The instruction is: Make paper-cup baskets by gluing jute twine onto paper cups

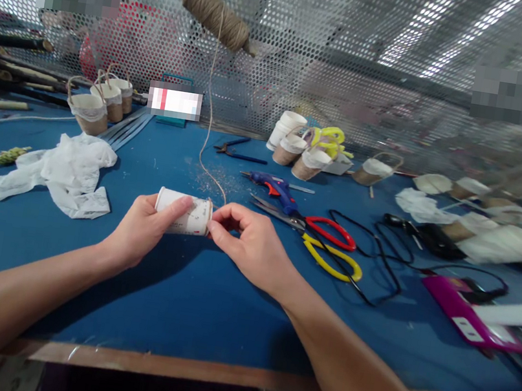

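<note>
My left hand (141, 226) is wrapped round a white paper cup (196, 217) that lies on its side, the thumb along the top. At the cup's right end, my right hand (248, 243) pinches the twine (210, 116) with thumb and fingertips. This twine runs up from the cup to a brown spool (217, 14) hanging on the metal mesh. Just beyond my right hand lie a blue glue gun (274, 188) and scissors (333, 239) with one red and one yellow handle loop.
Crumpled white fabric (65, 173) lies at the left. Twine-wrapped cups with handles (89, 114) stand behind it. Dark pliers (243, 150) rest near the mesh. More cups (312, 164) stand at the back. A black cord (391, 274) and a purple power strip (463, 314) occupy the right.
</note>
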`<action>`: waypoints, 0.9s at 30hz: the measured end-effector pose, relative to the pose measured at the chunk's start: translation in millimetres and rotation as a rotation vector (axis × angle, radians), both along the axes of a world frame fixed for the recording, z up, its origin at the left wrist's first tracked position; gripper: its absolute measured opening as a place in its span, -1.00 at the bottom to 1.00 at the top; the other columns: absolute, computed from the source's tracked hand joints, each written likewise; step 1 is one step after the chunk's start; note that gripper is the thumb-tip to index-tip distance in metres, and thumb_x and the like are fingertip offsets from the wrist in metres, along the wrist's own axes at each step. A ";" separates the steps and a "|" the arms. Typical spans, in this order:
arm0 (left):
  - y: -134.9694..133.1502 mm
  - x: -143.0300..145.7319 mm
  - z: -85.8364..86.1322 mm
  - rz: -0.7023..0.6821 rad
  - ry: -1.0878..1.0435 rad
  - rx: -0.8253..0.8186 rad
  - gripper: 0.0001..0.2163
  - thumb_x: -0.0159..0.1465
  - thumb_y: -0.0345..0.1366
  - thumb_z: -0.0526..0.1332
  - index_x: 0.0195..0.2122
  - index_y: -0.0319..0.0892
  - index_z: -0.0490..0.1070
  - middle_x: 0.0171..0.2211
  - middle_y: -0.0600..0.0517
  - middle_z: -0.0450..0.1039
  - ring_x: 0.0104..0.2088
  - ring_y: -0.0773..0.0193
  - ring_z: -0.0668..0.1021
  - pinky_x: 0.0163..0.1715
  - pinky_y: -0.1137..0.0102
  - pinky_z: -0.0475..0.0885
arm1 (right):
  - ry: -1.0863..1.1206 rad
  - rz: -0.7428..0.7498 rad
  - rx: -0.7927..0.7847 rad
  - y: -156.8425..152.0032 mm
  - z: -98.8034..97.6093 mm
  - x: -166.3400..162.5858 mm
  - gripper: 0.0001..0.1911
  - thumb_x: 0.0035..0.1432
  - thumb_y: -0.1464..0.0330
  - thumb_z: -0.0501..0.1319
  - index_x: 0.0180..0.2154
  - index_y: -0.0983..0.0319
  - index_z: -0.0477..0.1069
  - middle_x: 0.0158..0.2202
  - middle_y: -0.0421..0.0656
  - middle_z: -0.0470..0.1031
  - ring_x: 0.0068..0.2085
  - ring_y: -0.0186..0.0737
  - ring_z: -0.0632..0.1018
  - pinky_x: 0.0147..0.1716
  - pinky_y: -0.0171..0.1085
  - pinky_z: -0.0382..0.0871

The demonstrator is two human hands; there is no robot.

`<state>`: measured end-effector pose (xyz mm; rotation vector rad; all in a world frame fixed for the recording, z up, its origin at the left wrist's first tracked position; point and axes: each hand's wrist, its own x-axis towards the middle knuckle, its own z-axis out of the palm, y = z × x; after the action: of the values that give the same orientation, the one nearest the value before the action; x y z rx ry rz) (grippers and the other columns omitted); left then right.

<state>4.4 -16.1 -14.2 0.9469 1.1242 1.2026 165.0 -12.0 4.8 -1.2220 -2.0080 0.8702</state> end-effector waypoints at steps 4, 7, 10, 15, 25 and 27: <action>2.6 -1.2 -2.3 0.008 -0.074 -0.080 -0.80 0.03 -0.21 0.27 -0.54 -0.27 0.45 -0.62 0.11 0.45 -0.60 0.44 0.42 -0.56 0.54 0.28 | 0.031 0.034 -0.010 -0.5 2.1 1.3 -0.87 0.06 0.38 0.09 -0.42 0.28 0.37 -0.47 -0.19 0.44 -0.45 -0.35 0.43 -0.44 -0.34 0.32; 3.6 -2.0 -4.6 0.004 -0.091 -0.122 -0.78 0.02 -0.19 0.28 -0.53 -0.28 0.44 -0.62 0.11 0.44 -0.61 0.45 0.41 -0.57 0.55 0.26 | 0.015 0.025 0.005 -0.8 2.6 0.7 -0.89 0.05 0.39 0.10 -0.43 0.28 0.37 -0.48 -0.20 0.44 -0.46 -0.37 0.42 -0.45 -0.36 0.31; 2.9 -2.0 -5.3 -0.014 -0.116 -0.129 -0.79 0.01 -0.20 0.28 -0.51 -0.29 0.45 -0.59 0.08 0.46 -0.58 0.43 0.43 -0.53 0.53 0.29 | -0.008 0.016 0.021 -0.7 2.0 -0.6 -0.92 0.02 0.41 0.12 -0.46 0.27 0.36 -0.49 -0.20 0.44 -0.47 -0.37 0.41 -0.44 -0.36 0.31; 1.3 -0.6 -2.9 -0.011 -0.139 -0.125 -0.79 0.00 -0.21 0.30 -0.52 -0.30 0.46 -0.58 0.07 0.47 -0.57 0.42 0.44 -0.53 0.53 0.29 | -0.054 0.005 0.043 -0.9 0.9 -1.1 -0.93 0.00 0.45 0.12 -0.49 0.26 0.34 -0.51 -0.22 0.43 -0.48 -0.38 0.41 -0.44 -0.35 0.31; 1.0 -0.1 -3.2 -0.012 -0.078 -0.087 -0.81 0.03 -0.22 0.27 -0.54 -0.28 0.46 -0.60 0.10 0.46 -0.58 0.44 0.42 -0.53 0.54 0.28 | -0.090 -0.020 0.043 -1.3 0.3 -2.3 -0.92 -0.02 0.46 0.11 -0.50 0.27 0.35 -0.53 -0.21 0.44 -0.50 -0.38 0.40 -0.46 -0.36 0.29; 0.7 0.0 -1.8 -0.011 -0.066 -0.088 -0.82 0.04 -0.23 0.26 -0.54 -0.27 0.46 -0.61 0.10 0.45 -0.59 0.44 0.42 -0.54 0.55 0.28 | -0.085 -0.018 0.029 -1.4 0.5 -2.4 -0.93 -0.02 0.45 0.11 -0.50 0.27 0.35 -0.53 -0.21 0.44 -0.50 -0.37 0.41 -0.46 -0.35 0.30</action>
<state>4.4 -15.4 -16.0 0.8397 1.1085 1.1578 162.6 -13.3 5.3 -1.2785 -2.0658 0.7898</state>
